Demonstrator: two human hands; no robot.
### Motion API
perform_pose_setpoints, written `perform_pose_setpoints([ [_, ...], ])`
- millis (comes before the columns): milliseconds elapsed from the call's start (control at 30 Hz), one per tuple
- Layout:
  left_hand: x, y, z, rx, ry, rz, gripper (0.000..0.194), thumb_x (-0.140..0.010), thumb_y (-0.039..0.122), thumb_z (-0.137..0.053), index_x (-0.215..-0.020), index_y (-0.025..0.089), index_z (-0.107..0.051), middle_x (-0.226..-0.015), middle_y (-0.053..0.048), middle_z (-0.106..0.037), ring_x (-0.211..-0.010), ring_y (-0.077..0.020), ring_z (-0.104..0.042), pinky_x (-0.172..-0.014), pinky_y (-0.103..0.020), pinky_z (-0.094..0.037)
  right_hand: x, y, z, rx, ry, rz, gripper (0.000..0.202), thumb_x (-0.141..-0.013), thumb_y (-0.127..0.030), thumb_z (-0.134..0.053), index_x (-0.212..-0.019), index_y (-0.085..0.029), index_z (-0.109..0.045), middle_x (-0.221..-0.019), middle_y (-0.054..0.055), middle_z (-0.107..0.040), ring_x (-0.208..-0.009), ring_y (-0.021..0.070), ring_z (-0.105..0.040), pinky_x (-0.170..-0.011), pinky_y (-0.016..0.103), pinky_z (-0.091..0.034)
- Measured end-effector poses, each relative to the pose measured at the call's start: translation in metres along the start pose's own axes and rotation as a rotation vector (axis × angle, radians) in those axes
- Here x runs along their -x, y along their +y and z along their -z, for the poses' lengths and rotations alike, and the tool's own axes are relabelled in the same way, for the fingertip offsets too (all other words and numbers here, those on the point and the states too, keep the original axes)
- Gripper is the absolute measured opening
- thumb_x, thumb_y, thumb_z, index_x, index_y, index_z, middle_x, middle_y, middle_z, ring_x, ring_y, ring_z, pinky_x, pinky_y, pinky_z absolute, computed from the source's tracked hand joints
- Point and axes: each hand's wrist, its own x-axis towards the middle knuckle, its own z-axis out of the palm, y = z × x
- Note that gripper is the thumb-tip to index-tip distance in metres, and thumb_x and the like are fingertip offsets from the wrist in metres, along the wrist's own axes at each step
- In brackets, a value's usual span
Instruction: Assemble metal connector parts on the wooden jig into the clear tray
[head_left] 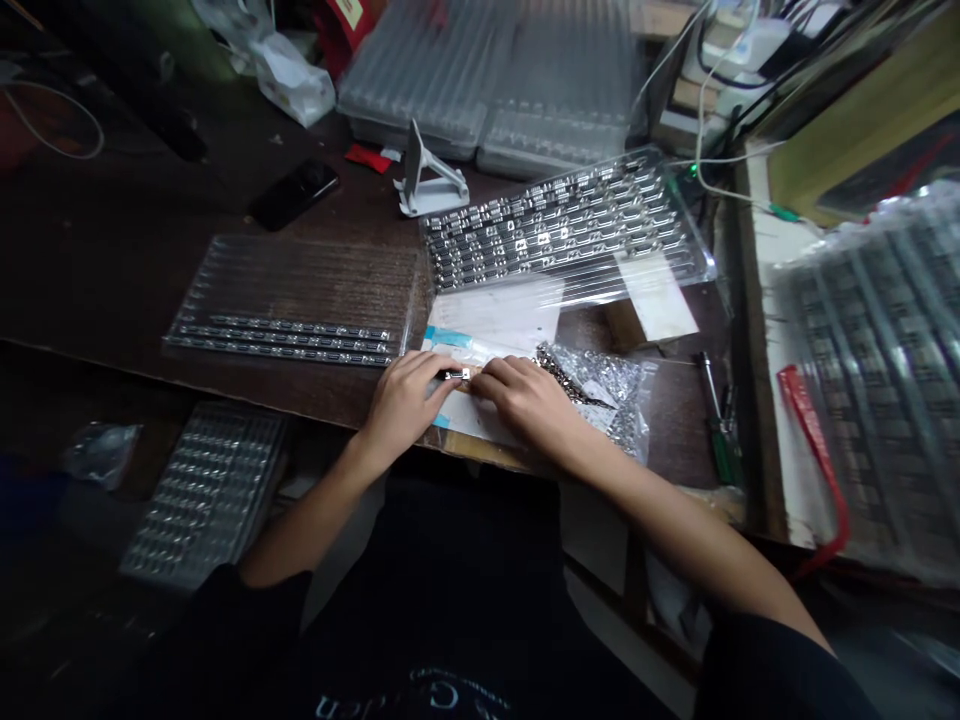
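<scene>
Centrally in the head view, the left hand [405,395] pinches a small metal part [457,374] between thumb and forefinger, the grip almost closed, over the near edge of the wooden table [97,290]. The right hand [525,395] sits just beside it with fingers curled in; whether they hold anything, I cannot tell. Both are above a white board [517,305] with blue tape [450,338] along its left side, and a clear bag [634,385] of small metal pieces lies beside the right hand.

Legible writing is scarce: the black shirt [465,590] carries pale print at the bottom edge, with a large letter like a G and, to its left, what may be "den"; the smaller line is too fine to read. A red object [337,30] at the top bears a yellow label [349,10], its text unclear.

Left of the board, a clear tray [300,275] has rows of parts along its near side; beyond the board, a fuller tray [577,215] lies aslant. Behind stand a white stand [431,190] and a dark phone [294,193]; a green-handled tool [724,455] lies at the right.
</scene>
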Motion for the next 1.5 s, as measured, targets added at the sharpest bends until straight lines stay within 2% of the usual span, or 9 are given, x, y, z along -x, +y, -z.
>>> perform_pose_setpoints([
  [200, -0.009, 0.015, -0.005, 0.084, 0.175, 0.027, 0.007, -0.092, 0.023, -0.067, -0.099, 0.023, -0.068, -0.1, -0.004, -0.075, -0.098, -0.0227, -0.068, -0.09, -0.037, -0.052, 0.012, 0.02, 0.013, -0.05, 0.061, -0.189, 0.021, -0.095, -0.033, -0.064, -0.103, -0.015, -0.072, -0.097, 0.011, -0.07, -0.088, 0.0238, -0.06, -0.075, 0.034, -0.039],
  [400, -0.016, 0.031, -0.02, 0.146, 0.062, -0.012, 0.004, -0.089, 0.022, -0.07, -0.093, 0.023, -0.069, -0.091, -0.004, -0.074, -0.089, -0.0219, -0.067, -0.082, -0.036, -0.053, 0.018, 0.028, 0.019, -0.072, -0.066, -0.208, 0.011, -0.092, -0.02, -0.061, -0.09, -0.016, -0.071, -0.091, 0.009, -0.073, -0.077, 0.0203, -0.061, -0.072, 0.033, -0.037],
  [600, -0.015, 0.028, -0.026, 0.118, 0.044, -0.003, 0.003, -0.089, 0.024, -0.071, -0.091, 0.023, -0.069, -0.093, -0.004, -0.075, -0.093, -0.023, -0.067, -0.085, -0.038, -0.052, 0.016, 0.024, 0.018, -0.015, -0.076, -0.197, 0.016, -0.093, -0.02, -0.055, -0.088, -0.015, -0.069, -0.088, 0.011, -0.072, -0.075, 0.0207, -0.06, -0.071, 0.034, -0.036],
  [900, -0.015, 0.025, -0.028, 0.09, 0.032, 0.02, 0.004, -0.088, 0.024, -0.072, -0.089, 0.023, -0.068, -0.092, -0.004, -0.074, -0.095, -0.0241, -0.065, -0.086, -0.039, -0.052, 0.024, 0.034, 0.029, -0.337, 0.036, -0.318, 0.01, -0.082, -0.013, -0.059, -0.086, -0.019, -0.065, -0.076, 0.002, -0.068, -0.065, 0.0154, -0.058, -0.062, 0.027, -0.037],
  [1067, -0.013, 0.025, -0.028, 0.129, 0.024, 0.009, 0.001, -0.09, 0.024, -0.069, -0.091, 0.024, -0.068, -0.094, -0.004, -0.075, -0.096, -0.0236, -0.066, -0.087, -0.039, -0.053, 0.02, 0.04, 0.021, -0.375, 0.196, -0.297, 0.021, -0.092, -0.013, -0.052, -0.099, -0.017, -0.072, -0.097, 0.009, -0.071, -0.087, 0.02, -0.065, -0.079, 0.031, -0.048],
  [1133, -0.012, 0.026, -0.027, 0.195, 0.095, 0.02, 0.003, -0.092, 0.025, -0.066, -0.093, 0.023, -0.068, -0.097, -0.005, -0.075, -0.098, -0.0221, -0.068, -0.09, -0.039, -0.054, 0.016, 0.038, 0.015, -0.349, 0.223, -0.279, 0.027, -0.095, -0.012, -0.05, -0.105, -0.015, -0.074, -0.103, 0.012, -0.069, -0.092, 0.0217, -0.065, -0.084, 0.032, -0.049],
  [1267, -0.012, 0.021, -0.016, 0.353, 0.296, 0.079, 0.008, -0.094, 0.028, -0.064, -0.096, 0.02, -0.066, -0.101, -0.006, -0.075, -0.101, -0.019, -0.07, -0.094, -0.035, -0.055, 0.006, 0.026, 0.001, -0.371, 0.177, -0.201, 0.025, -0.097, -0.016, -0.053, -0.107, -0.015, -0.075, -0.101, 0.012, -0.07, -0.09, 0.0214, -0.065, -0.082, 0.032, -0.05],
  [1400, -0.015, 0.001, 0.01, 0.353, 0.327, 0.098, 0.009, -0.09, 0.028, -0.067, -0.093, 0.02, -0.066, -0.101, -0.005, -0.074, -0.101, -0.0191, -0.07, -0.094, -0.034, -0.056, 0.001, 0.017, -0.005, -0.393, 0.137, -0.131, 0.024, -0.101, -0.02, -0.051, -0.109, -0.016, -0.073, -0.102, 0.01, -0.071, -0.091, 0.02, -0.065, -0.082, 0.03, -0.05],
  [1500, -0.02, -0.021, 0.035, 0.288, 0.344, 0.158, 0.013, -0.09, 0.029, -0.065, -0.097, 0.019, -0.065, -0.104, -0.006, -0.074, -0.101, -0.019, -0.07, -0.091, -0.032, -0.057, 0.002, 0.012, -0.005, -0.23, 0.068, -0.064, 0.021, -0.101, -0.017, -0.051, -0.108, -0.015, -0.071, -0.101, 0.011, -0.069, -0.091, 0.0217, -0.062, -0.081, 0.031, -0.047],
])
